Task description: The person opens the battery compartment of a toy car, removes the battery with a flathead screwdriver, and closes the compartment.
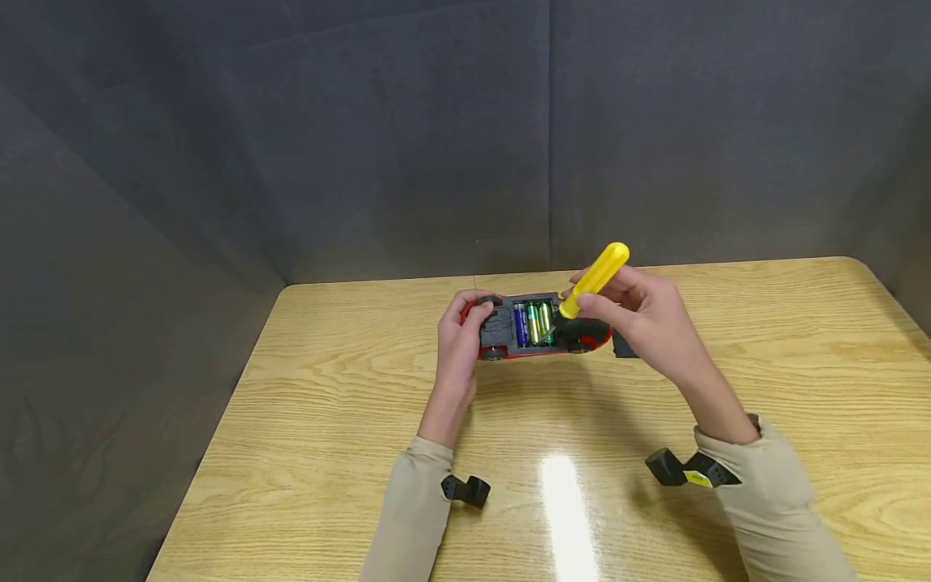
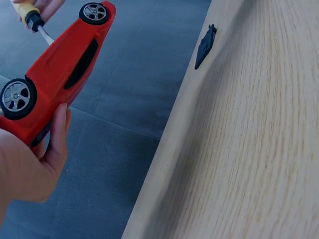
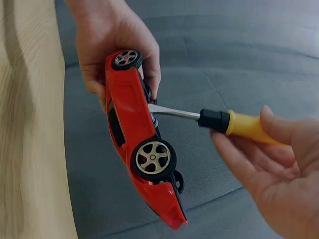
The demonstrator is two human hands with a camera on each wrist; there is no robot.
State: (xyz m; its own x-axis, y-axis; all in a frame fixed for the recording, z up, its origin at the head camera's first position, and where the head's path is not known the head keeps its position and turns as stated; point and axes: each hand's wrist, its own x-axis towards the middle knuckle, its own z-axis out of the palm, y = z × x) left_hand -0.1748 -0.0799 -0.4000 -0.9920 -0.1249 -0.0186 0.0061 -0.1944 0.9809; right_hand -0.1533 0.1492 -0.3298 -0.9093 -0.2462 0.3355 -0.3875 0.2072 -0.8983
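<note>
My left hand point(image 1: 457, 339) grips a red toy car point(image 3: 127, 102) by one end, thumb across its dark underside. The car is turned over above the table, its open battery compartment facing me in the head view. Several batteries point(image 1: 534, 322) lie side by side inside, one purple-blue and others green and gold. My right hand point(image 1: 650, 322) holds a flat-bladed screwdriver by its yellow handle point(image 1: 596, 279) between thumb and fingers. Its metal shaft point(image 3: 174, 112) reaches into the compartment, where the car's side hides the tip in the right wrist view.
A small black cover point(image 2: 206, 46) lies on the wooden table point(image 1: 327, 420) near its far edge, partly behind my right hand in the head view. Dark grey cloth point(image 1: 414, 145) hangs behind the table and along its left side.
</note>
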